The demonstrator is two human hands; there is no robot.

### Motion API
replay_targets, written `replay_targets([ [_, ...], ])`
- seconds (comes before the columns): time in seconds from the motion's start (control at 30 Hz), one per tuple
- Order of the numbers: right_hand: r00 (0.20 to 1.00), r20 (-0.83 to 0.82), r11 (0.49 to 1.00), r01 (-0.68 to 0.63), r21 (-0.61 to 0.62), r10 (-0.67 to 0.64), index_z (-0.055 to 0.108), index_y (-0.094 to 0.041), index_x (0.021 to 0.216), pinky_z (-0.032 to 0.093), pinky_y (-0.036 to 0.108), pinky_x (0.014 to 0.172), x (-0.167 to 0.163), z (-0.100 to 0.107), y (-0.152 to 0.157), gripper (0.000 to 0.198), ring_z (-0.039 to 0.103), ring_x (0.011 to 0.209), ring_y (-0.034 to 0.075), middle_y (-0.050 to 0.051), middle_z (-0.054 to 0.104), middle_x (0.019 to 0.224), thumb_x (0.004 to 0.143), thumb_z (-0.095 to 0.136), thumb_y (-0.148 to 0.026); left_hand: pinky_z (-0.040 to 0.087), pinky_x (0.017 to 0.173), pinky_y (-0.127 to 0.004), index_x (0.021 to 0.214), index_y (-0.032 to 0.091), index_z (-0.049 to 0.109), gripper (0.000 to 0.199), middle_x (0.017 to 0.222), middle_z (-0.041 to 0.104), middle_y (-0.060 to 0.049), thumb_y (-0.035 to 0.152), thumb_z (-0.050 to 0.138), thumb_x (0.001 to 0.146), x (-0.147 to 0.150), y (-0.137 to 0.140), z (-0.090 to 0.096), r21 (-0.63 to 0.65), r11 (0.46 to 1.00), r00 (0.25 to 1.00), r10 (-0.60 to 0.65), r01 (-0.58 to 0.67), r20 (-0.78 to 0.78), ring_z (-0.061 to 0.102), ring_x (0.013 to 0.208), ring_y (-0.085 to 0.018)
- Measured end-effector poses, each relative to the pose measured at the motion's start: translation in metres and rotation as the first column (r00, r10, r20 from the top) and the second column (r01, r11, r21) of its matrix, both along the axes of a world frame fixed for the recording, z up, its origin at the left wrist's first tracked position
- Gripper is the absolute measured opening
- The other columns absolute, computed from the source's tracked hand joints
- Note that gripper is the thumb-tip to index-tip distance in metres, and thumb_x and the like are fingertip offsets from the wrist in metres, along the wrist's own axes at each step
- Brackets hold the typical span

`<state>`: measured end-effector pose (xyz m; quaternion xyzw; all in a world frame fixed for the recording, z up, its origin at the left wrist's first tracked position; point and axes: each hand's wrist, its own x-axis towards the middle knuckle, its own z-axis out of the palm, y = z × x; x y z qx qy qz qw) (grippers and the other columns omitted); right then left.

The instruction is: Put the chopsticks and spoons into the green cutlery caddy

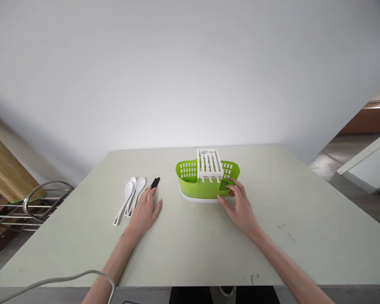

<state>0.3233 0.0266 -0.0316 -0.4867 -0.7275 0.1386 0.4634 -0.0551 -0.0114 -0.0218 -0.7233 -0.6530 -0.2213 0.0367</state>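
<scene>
— What is that green thing in the middle of the picture?

— It is my green basket [205, 185]. It has little square holes in its sides and sits on a white base. A white rack [209, 163] with long slots lies across its top. It stands on the pale table [190, 245], a bit right of the middle.

— Where are your fingers?

— My right hand [240, 207] is at the basket's lower right side. My fingers are spread open and their tips touch the green wall. My left hand [145, 211] lies flat and open on the table, left of the basket. Its fingertips touch some black sticks [155, 183]. Three white spoons [129, 198] lie just beside it, more to the left.

— Can you read any words?

— The spoon handles have small red and dark marks, but they are too tiny to read.
</scene>
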Motion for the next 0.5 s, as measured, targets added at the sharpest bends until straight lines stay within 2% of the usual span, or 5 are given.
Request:
replay_targets([
  [0.13,1.0,0.022,0.999,-0.023,0.023,0.022,0.052,-0.027,0.126,0.061,0.046,0.082,-0.021,0.003,0.028,0.031,0.069,0.091,0.025,0.017,0.05,0.151,0.104,0.056,-0.05,0.04,0.122,-0.061,0.153,0.016,0.046,0.058,0.163,0.046,-0.021,0.048,0.045,0.106,-0.002,0.001,-0.009,-0.005,1.0,1.0,0.007,-0.007,-0.024,0.039,0.155,-0.037],
  [0.27,0.997,0.058,0.997,-0.062,0.044,0.06,0.052,-0.026,0.122,0.06,0.045,0.085,-0.05,0.006,0.06,0.027,0.069,0.104,0.028,0.018,0.052,0.147,0.105,0.054,-0.047,0.037,0.125,-0.06,0.155,0.016,0.048,0.058,0.166,0.043,-0.019,0.049,0.041,0.107,-0.003,0.001,-0.015,-0.006,1.0,0.999,0.007,-0.007,-0.053,0.036,0.157,-0.036],
  [0.5,0.986,0.131,0.994,-0.106,0.025,0.102,0.053,-0.024,0.12,0.058,0.038,0.066,-0.103,0.009,0.103,0.028,0.07,0.096,0.027,0.018,0.055,0.142,0.105,0.053,-0.047,0.04,0.124,-0.058,0.155,0.013,0.049,0.057,0.166,0.043,-0.02,0.044,0.036,0.109,0.003,-0.008,-0.016,-0.01,1.0,0.997,0.0,-0.001,-0.08,0.036,0.157,-0.035],
])
